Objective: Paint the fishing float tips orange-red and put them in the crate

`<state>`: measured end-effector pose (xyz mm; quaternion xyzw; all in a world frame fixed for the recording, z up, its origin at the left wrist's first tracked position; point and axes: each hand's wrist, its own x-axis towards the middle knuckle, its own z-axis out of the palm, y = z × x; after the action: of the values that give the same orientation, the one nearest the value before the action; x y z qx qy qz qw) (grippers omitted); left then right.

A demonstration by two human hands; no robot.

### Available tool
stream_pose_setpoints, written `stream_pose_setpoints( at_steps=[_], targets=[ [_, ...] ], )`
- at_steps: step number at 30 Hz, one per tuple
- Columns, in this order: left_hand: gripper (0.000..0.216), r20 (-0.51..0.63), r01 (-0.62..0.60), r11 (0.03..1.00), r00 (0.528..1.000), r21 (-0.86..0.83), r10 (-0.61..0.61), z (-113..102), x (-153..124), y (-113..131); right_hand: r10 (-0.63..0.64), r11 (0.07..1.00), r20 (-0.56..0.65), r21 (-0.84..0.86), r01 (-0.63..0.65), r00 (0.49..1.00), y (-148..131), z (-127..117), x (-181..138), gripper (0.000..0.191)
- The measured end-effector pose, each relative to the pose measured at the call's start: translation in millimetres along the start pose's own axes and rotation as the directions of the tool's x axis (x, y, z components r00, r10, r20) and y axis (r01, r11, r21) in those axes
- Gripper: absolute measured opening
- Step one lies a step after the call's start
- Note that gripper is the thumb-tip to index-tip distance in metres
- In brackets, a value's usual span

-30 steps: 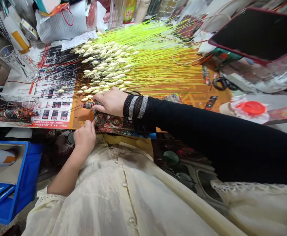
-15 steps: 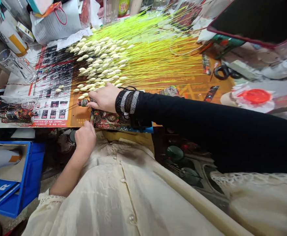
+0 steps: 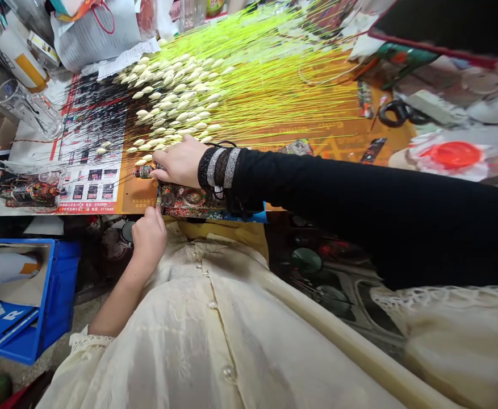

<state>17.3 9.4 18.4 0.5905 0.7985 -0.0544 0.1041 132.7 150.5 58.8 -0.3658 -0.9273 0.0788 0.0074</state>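
My right hand, with a black sleeve and braided bands at the wrist, is closed round a paint-spotted cylinder just over the table. Below that forearm sits a paint-crusted block with a round hollow on top. At the table's front edge my left hand is closed against the block's left corner; a thin dark piece shows at its fingertips, too small to name. Beyond my right hand lie many cream spindle-shaped float bodies on thin black stems and long yellow tips.
A second paint-covered cylindrical device lies at the left. A glass mug lies tilted behind it. Black-handled scissors and a red-topped container are at the right. A blue crate stands below the table, left.
The whole view has shifted slightly, with the table higher up in it. Both hands keep nearly the same hold and place by the block.
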Motion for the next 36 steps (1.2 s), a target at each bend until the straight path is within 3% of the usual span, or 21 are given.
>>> stream_pose_setpoints(
  at_steps=[5,9,13,15,17,19,24,30,36],
  targets=[
    [0.037,-0.023,-0.024,0.99,1.0,-0.138,0.021,3.9,4.7,-4.4,0.004,1.0,-0.009,0.011,-0.003,1.0,0.4,2.2,1.0,0.049],
    [0.034,-0.073,-0.025,0.925,0.997,-0.38,-0.003,11.5,6.9,-7.0,0.004,1.0,0.003,-0.004,-0.004,1.0,-2.0,-2.6,0.2,0.049],
    [0.034,0.074,0.073,0.7,0.997,-0.71,-0.028,15.2,0.5,-0.4,0.011,1.0,0.05,-0.008,-0.01,0.999,-5.3,-8.6,-1.5,0.048],
    [0.035,0.175,0.138,0.576,0.985,-0.806,0.009,15.3,-5.4,5.8,0.014,1.0,0.049,-0.007,-0.013,0.999,-5.5,-9.4,-1.2,0.049],
    [0.037,0.21,0.157,0.515,0.977,-0.843,0.046,15.4,-11.3,8.9,0.007,1.0,0.048,0.005,-0.007,0.999,-4.6,-8.8,0.2,0.05],
    [0.038,0.162,0.121,0.531,0.986,-0.839,0.033,16.1,-15.5,4.8,-0.006,1.0,0.058,0.019,0.005,0.998,-3.2,-7.9,1.9,0.051],
    [0.039,-0.025,-0.04,0.684,0.999,-0.729,0.032,19.9,-15.2,-25.2,-0.013,1.0,0.064,0.021,0.012,0.998,-1.2,-7.9,3.3,0.052],
    [0.036,-0.1,-0.118,0.762,0.992,-0.637,0.07,16.8,-2.9,-32.2,0.0,1.0,0.07,0.007,0.0,0.998,-2.5,-9.6,0.5,0.052],
    [0.037,-0.092,-0.113,0.83,0.993,-0.547,0.075,10.4,4.3,-30.6,-0.002,1.0,0.062,0.018,0.001,0.998,-1.5,-7.7,1.0,0.053]
  ],
)
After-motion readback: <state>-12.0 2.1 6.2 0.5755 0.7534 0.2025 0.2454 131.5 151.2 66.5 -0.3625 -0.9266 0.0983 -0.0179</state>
